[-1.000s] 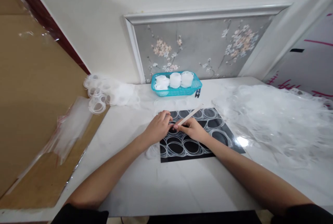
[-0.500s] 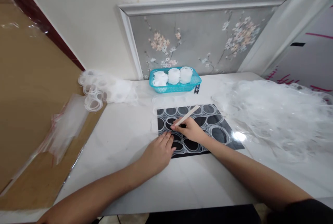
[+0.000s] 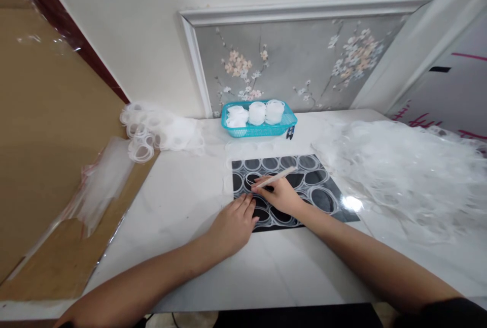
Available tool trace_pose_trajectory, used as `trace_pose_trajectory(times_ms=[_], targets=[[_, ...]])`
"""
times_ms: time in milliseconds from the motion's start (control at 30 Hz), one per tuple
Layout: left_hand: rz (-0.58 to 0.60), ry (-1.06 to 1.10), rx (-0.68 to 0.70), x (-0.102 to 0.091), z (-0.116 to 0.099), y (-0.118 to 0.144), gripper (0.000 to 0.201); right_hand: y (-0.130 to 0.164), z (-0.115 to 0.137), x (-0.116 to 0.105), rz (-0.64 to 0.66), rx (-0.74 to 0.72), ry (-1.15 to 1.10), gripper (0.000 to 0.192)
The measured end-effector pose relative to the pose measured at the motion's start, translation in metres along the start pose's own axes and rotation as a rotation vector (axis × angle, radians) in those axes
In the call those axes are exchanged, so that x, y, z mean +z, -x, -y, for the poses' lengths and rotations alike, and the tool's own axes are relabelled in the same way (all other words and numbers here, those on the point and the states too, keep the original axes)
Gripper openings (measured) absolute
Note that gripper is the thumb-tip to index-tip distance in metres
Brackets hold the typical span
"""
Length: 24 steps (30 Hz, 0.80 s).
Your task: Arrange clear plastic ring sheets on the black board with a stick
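Both hands are working the black mat (image 3: 331,201): your left hand (image 3: 234,224) is lying flat, your right hand (image 3: 279,195) is pinching a stick (image 3: 276,177).

Glossy black mat (image 3: 335,205) at centre, translucent plastic rings (image 3: 266,217) on it; pale wooden-looking stick (image 3: 276,177); turquoise plastic mesh basket (image 3: 258,130) at 12 o'clock; smooth glossy white tabletop (image 3: 182,201)

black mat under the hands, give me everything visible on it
The black mat is a thin, glossy, dark rectangular sheet lying flat on the white table, in front of the blue basket. Thin translucent white rings cover it. The left hand presses flat on its near-left corner; the right hand rests on it, holding a pale stick. Glare marks its right edge.
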<state>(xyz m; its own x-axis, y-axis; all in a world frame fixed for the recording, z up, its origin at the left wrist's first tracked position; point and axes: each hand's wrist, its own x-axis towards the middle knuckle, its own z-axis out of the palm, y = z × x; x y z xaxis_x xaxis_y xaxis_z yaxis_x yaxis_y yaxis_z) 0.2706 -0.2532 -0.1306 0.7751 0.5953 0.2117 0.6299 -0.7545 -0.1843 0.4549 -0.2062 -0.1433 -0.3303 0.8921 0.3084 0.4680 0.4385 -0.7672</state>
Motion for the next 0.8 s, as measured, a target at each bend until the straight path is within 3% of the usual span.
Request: trace_pose_trajectory(times_ms=[133,200,367,467,533,667,800], targets=[[-0.002,0.053,0.009,-0.004,0.002,0.0,0.04,0.001,0.0,0.001,0.156,-0.291,0.291,0.024],[0.013,0.077,-0.01,-0.004,0.003,0.001,0.04,-0.016,0.0,-0.012,0.131,-0.304,0.382,0.021],[0.017,0.131,-0.043,-0.001,0.004,0.005,0.038,-0.082,0.001,-0.059,-0.395,-0.091,0.387,0.027],[-0.049,0.116,-0.051,0.002,0.001,0.008,0.037,-0.088,0.008,-0.054,-0.481,-0.096,0.211,0.025],[-0.076,0.087,-0.071,0.004,-0.001,0.01,0.037,-0.076,0.012,-0.034,-0.348,-0.13,0.069,0.022],[-0.071,0.058,-0.15,0.006,-0.006,0.013,0.04,-0.05,0.011,0.008,0.1,-0.177,-0.147,0.021],[-0.05,0.062,-0.166,0.006,-0.009,0.014,0.04,-0.045,0.004,0.019,0.246,-0.138,-0.213,0.023]])
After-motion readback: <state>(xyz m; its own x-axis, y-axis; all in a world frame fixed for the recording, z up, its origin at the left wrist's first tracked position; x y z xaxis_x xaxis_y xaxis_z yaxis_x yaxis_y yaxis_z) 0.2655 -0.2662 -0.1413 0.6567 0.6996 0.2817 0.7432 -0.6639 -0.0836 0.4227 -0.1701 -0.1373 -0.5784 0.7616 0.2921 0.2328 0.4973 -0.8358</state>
